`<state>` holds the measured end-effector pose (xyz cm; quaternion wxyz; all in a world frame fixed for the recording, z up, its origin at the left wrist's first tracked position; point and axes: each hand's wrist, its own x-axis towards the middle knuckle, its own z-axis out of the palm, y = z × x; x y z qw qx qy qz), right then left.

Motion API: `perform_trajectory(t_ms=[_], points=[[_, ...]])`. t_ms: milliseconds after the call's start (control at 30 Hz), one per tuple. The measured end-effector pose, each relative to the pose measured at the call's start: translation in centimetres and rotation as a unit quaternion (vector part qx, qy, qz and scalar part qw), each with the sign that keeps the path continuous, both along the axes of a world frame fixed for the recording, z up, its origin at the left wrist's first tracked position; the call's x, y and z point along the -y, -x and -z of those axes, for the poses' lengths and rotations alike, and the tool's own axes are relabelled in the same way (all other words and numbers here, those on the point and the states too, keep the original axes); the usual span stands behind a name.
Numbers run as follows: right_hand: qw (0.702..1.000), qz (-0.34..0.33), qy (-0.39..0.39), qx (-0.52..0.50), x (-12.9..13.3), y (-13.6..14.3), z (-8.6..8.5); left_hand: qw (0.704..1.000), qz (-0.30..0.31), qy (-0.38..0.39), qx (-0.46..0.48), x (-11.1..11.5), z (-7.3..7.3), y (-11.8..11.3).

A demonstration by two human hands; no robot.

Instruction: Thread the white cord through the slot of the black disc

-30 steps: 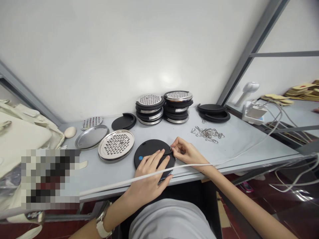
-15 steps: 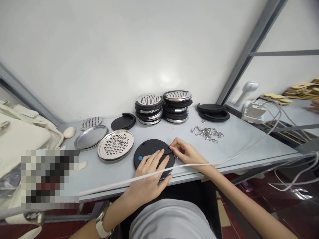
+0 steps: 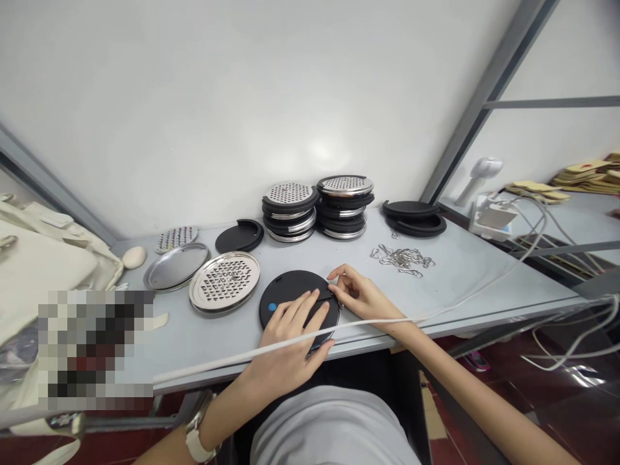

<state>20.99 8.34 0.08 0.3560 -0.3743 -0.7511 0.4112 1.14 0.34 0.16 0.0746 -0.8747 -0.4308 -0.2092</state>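
A black round grater holder with a blue dot lies near the table's front edge. My left hand rests over it, fingers stretched across the top and thumb at the near edge, gripping it. At the holder's right rim, my right hand is closed in a pinch on a small metal wire clip, mostly hidden by the fingers. Several similar wire clips lie in a loose pile farther right. To the left, a round metal grater plate lies near a plain-looking metal disc.
Behind stand two stacks of graters in black holders. More black holders lie at the back right, and another holder lies left of the stacks. A white cable crosses in front of my forearms. Cream bags are at left.
My right fingers have shifted slightly at the holder's rim, and less of the metal clip shows between them. The left hand and the holder stay practically in place.
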Motion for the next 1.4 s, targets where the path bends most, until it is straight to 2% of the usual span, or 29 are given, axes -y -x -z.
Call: perform_trajectory(t_ms=[300,1133,1267,1400], points=[[1.0,0.021,0.007,0.004,-0.4,-0.1,0.6,1.0,0.001,-0.002,0.0,0.0,0.1,0.0],[1.0,0.019,0.006,0.021,-0.3,-0.1,0.2,1.0,0.004,-0.022,-0.01,0.0,-0.1,0.1],[1.0,0.024,0.005,0.014,-0.4,0.0,0.3,0.996,0.042,-0.081,0.006,0.0,-0.1,-0.2],[1.0,0.026,0.009,0.008,-0.4,0.1,0.3,0.977,0.132,-0.155,0.061,1.9,-0.8,0.1]])
